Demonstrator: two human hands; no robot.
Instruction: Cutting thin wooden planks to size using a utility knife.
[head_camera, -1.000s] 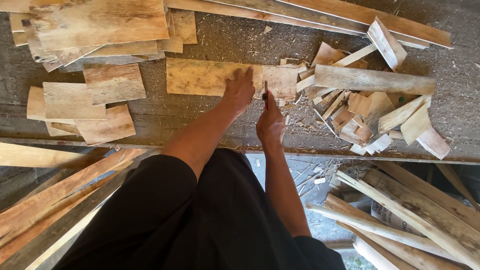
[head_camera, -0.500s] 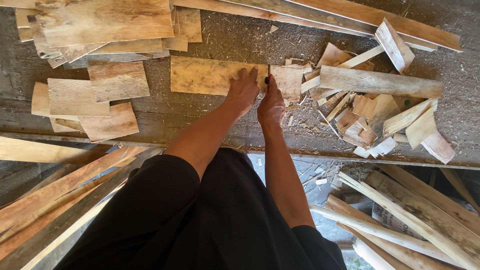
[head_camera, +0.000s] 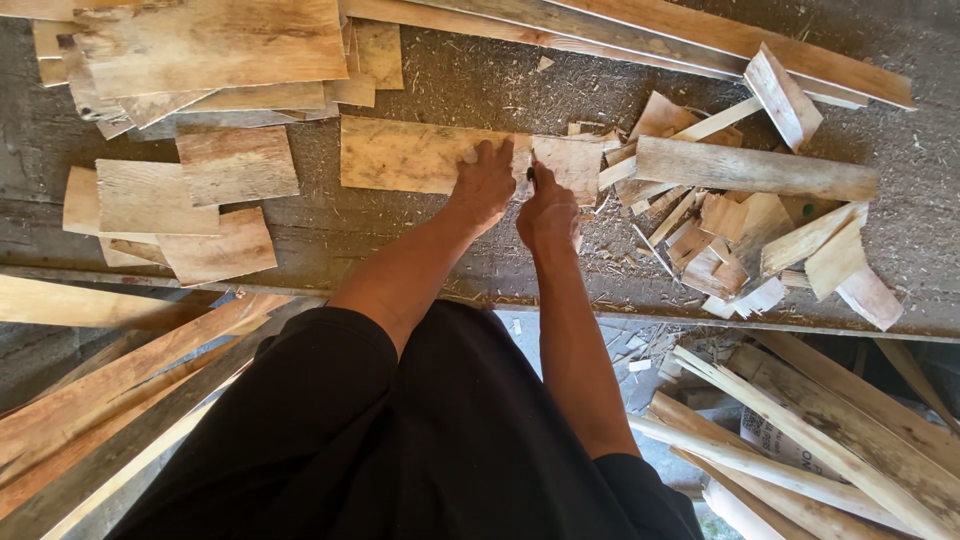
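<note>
Wood covers nearly everything in view. A flat wooden board (head_camera: 415, 155) is pressed down on the dusty surface (head_camera: 480, 85) by the left hand (head_camera: 485, 180), whose fingers are spread flat across its right end. Just beside it, the right hand (head_camera: 548, 212) is closed around a thin dark tool (head_camera: 530, 175), whose tip is set at the seam between the board and a shorter wooden piece (head_camera: 570, 163) lying just beyond the right hand. A cut or mark across the board appears to be in hand; steady downward pressure and a straight stroke would be called for. Offcuts (head_camera: 730, 240) are heaped right of the hands, and stacked panels (head_camera: 190, 190) lie to the left.
</note>
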